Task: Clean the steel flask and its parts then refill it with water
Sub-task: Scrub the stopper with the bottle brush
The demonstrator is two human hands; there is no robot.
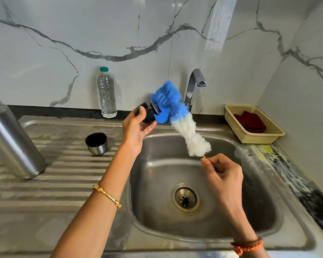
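Far left on the drainboard, the steel flask [11,138] stands open; its cup [96,143] sits near the basin's edge, both awaiting attention. Her left hand [136,127] grips the black stopper [149,113] over the sink [296,237], while her right hand [222,174] pinches the brush [177,116] handle, scrubbing it. Refilling looks far off.

blue-white brush [177,116], black stopper [149,114], veined marble wall [82,38].
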